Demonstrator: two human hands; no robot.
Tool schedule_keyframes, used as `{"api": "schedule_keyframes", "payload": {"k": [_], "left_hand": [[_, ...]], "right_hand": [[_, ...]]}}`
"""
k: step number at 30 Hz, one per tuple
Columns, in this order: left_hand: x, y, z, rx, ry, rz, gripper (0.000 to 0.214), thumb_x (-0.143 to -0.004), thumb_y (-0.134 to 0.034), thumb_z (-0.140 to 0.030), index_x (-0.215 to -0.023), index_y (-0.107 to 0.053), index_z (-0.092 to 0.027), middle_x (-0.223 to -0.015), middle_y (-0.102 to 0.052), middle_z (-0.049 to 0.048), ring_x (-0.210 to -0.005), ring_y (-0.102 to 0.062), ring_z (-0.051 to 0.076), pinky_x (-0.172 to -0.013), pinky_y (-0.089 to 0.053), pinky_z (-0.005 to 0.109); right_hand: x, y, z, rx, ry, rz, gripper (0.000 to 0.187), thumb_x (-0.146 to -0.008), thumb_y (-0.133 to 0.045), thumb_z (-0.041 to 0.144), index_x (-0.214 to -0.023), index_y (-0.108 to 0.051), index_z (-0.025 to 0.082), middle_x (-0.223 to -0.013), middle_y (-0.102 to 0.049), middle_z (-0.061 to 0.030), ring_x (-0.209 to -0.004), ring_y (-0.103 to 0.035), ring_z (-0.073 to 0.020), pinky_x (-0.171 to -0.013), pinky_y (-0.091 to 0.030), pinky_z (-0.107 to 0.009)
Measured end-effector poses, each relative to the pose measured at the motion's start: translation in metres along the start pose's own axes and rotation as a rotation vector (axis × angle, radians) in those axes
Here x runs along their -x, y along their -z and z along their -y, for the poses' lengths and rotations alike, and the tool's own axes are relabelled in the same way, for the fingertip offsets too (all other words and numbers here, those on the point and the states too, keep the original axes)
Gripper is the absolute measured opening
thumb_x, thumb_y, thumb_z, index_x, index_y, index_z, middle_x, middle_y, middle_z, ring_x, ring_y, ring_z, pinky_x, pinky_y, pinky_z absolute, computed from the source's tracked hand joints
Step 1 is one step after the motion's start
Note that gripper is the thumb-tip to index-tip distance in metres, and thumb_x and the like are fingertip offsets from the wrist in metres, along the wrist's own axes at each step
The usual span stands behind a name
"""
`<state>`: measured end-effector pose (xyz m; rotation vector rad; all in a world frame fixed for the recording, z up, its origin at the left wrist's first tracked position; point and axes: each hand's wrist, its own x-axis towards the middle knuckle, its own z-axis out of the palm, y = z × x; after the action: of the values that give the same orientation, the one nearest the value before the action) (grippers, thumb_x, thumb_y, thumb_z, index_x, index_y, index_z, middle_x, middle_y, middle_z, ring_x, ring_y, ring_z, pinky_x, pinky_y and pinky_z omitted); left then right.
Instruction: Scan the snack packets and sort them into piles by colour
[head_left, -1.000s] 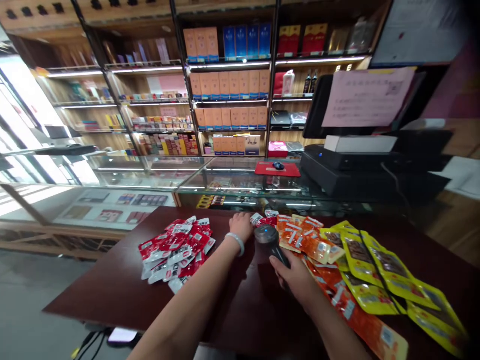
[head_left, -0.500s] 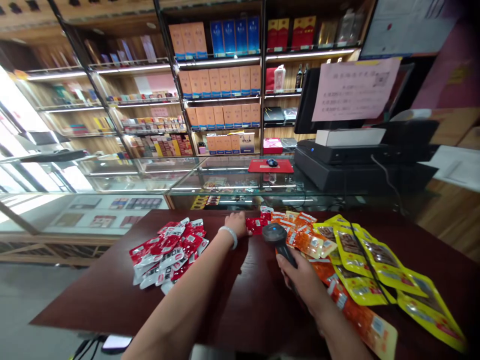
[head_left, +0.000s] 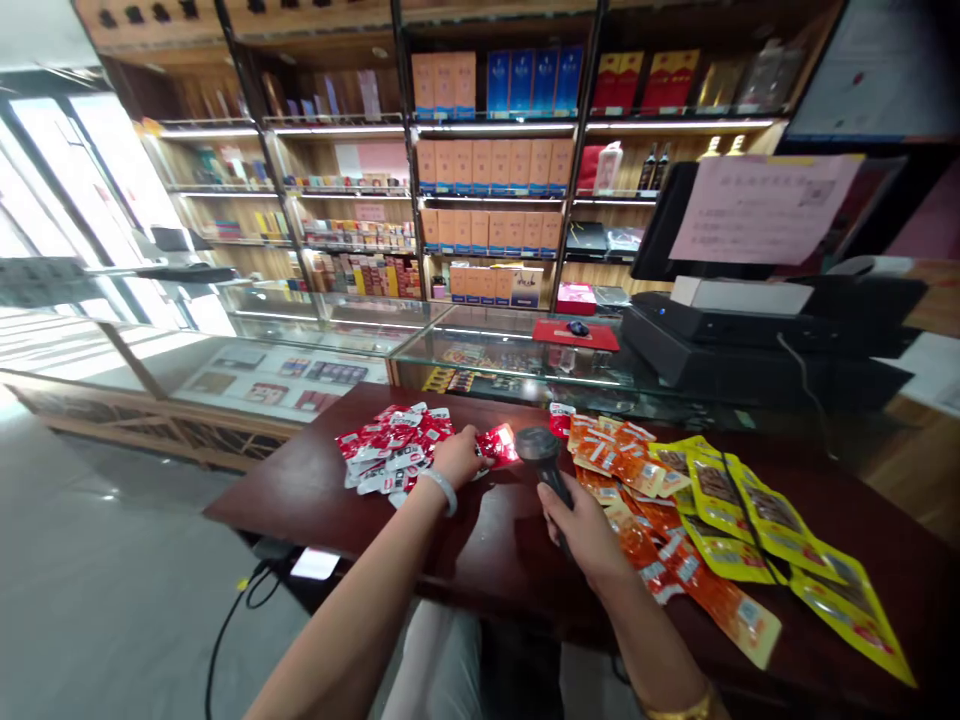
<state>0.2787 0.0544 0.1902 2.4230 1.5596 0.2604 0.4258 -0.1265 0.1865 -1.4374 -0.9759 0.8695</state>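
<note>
Presently we note: left hand [head_left: 456, 460], fingers clamped on red packet [head_left: 500, 445] (glowing brightly); right hand [head_left: 580, 520], fingers wrapped around scanner [head_left: 540, 449].

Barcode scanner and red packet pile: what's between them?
In the head view, the left hand and one red packet lie between the barcode scanner and the pile.
</note>
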Motion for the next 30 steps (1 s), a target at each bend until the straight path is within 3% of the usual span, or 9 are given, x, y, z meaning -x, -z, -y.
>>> {"api": "schedule_keyframes", "payload": {"k": [6, 11, 17, 20, 23, 26, 30], "left_hand": [[0.015, 0.033, 0.051, -0.018, 0.122, -0.121, 0.051, -0.076, -0.066, -0.053, -0.116, -0.054, -0.023, -0.11, -0.07, 0.0102, -0.107, -0.064, 0.029, -0.086, -0.043, 0.035], [0.012, 0.048, 0.097, -0.075, 0.276, -0.207, 0.049, -0.079, -0.06, -0.054, -0.117, -0.056, -0.023, -0.116, -0.067, 0.0127, -0.111, -0.061, 0.031, -0.091, -0.041, 0.039], [0.003, 0.045, 0.112, -0.169, 0.363, -0.331, 0.05, -0.08, -0.054, -0.058, -0.116, -0.062, -0.024, -0.133, -0.056, 0.0151, -0.126, -0.045, 0.036, -0.1, -0.034, 0.047], [-0.003, 0.042, 0.102, -0.191, 0.343, -0.385, 0.055, -0.081, -0.053, -0.058, -0.125, -0.058, -0.025, -0.147, -0.043, 0.0142, -0.137, -0.031, 0.035, -0.106, -0.028, 0.05], [-0.015, 0.037, 0.075, -0.196, 0.287, -0.432, 0.056, -0.083, -0.052, -0.058, -0.13, -0.055, -0.026, -0.155, -0.033, 0.0113, -0.143, -0.021, 0.034, -0.109, -0.025, 0.05], [-0.035, 0.024, 0.03, -0.161, 0.134, -0.378, 0.052, -0.084, -0.054, -0.056, -0.127, -0.059, -0.028, -0.15, -0.042, 0.0088, -0.139, -0.03, 0.032, -0.109, -0.029, 0.047], [-0.069, -0.015, -0.038, -0.073, -0.06, -0.148, 0.049, -0.083, -0.057, -0.056, -0.12, -0.065, -0.025, -0.129, -0.062, 0.0109, -0.121, -0.052, 0.031, -0.1, -0.04, 0.041]], "right_hand": [[0.001, -0.019, 0.005, 0.026, 0.04, 0.091, 0.056, -0.077, -0.063, 0.059, -0.113, -0.061, 0.016, -0.052, -0.052, 0.0068, -0.04, -0.049, -0.0123, -0.041, -0.039, -0.023], [-0.001, -0.032, 0.001, 0.026, 0.031, 0.17, 0.053, -0.081, -0.061, 0.055, -0.118, -0.059, 0.017, -0.053, -0.05, 0.0077, -0.041, -0.048, -0.012, -0.041, -0.039, -0.023], [-0.003, -0.029, -0.004, 0.033, 0.011, 0.191, 0.055, -0.083, -0.061, 0.053, -0.123, -0.055, 0.016, -0.055, -0.052, 0.0076, -0.042, -0.048, -0.0117, -0.043, -0.04, -0.023], [-0.004, -0.016, -0.007, 0.043, 0.0, 0.149, 0.057, -0.082, -0.061, 0.052, -0.126, -0.054, 0.016, -0.055, -0.052, 0.0078, -0.042, -0.047, -0.0115, -0.043, -0.039, -0.023], [-0.005, 0.003, -0.009, 0.029, -0.008, 0.116, 0.058, -0.083, -0.061, 0.052, -0.128, -0.052, 0.016, -0.055, -0.051, 0.0079, -0.043, -0.047, -0.0115, -0.043, -0.039, -0.023], [-0.008, 0.023, -0.012, 0.022, -0.007, 0.066, 0.053, -0.084, -0.06, 0.053, -0.123, -0.054, 0.017, -0.056, -0.049, 0.0079, -0.044, -0.046, -0.0112, -0.044, -0.038, -0.023], [-0.012, 0.049, -0.019, 0.011, -0.022, -0.037, 0.045, -0.084, -0.06, 0.055, -0.111, -0.059, 0.019, -0.057, -0.049, 0.0069, -0.045, -0.045, -0.0113, -0.044, -0.038, -0.022]]}}
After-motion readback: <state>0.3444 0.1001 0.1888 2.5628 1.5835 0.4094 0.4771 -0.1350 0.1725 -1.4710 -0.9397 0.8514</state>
